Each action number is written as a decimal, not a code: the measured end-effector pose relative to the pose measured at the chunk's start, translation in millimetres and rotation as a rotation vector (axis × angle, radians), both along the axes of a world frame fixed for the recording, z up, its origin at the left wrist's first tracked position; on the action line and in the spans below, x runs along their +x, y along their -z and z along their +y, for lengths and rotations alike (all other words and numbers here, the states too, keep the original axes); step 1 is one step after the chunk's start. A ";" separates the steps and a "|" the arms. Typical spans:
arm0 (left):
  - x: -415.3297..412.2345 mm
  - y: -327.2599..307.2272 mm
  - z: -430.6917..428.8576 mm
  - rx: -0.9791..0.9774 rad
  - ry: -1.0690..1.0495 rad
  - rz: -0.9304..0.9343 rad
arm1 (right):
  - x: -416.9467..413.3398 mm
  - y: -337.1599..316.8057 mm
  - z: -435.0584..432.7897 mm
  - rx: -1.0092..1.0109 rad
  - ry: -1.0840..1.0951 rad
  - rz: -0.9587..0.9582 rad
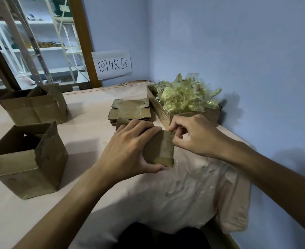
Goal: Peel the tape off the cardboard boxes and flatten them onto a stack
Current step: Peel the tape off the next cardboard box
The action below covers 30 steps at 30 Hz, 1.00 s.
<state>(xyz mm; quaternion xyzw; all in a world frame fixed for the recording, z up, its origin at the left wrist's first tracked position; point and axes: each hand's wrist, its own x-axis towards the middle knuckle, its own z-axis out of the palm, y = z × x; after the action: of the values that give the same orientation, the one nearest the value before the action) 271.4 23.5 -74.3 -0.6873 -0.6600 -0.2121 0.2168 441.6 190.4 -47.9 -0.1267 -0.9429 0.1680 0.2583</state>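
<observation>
Between the two hands sits the cardboard box (159, 149): the left hand (128, 150) grips its left side, thumb underneath; the right hand (193, 135) pinches its upper right corner. The flattened stack (131, 110) lies just beyond.

Pale blue walls (220, 42) met in a corner at one o'clock. A handwritten paper sign (113, 64) hung at twelve beside a brown wooden frame (84, 42); white metal shelves (40, 49) stood at eleven. Pink cloth covered the tabletop (87, 108).
</observation>
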 end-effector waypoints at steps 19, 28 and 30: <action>-6.6 -3.6 3.8 -0.020 0.079 0.050 | 8.9 -16.8 14.4 0.337 -0.131 -0.175; -10.8 -4.4 8.7 -0.021 0.068 0.041 | 8.1 -4.5 17.2 0.569 -0.072 -0.139; -13.5 -4.4 8.4 -0.006 0.065 0.021 | 7.7 -3.1 15.5 0.583 -0.059 -0.041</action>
<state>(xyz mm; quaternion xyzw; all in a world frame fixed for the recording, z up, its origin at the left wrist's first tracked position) 257.9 31.9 -69.8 -0.7113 -0.6356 -0.2099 0.2144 449.4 205.9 -44.8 -0.0233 -0.9597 -0.1050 0.2598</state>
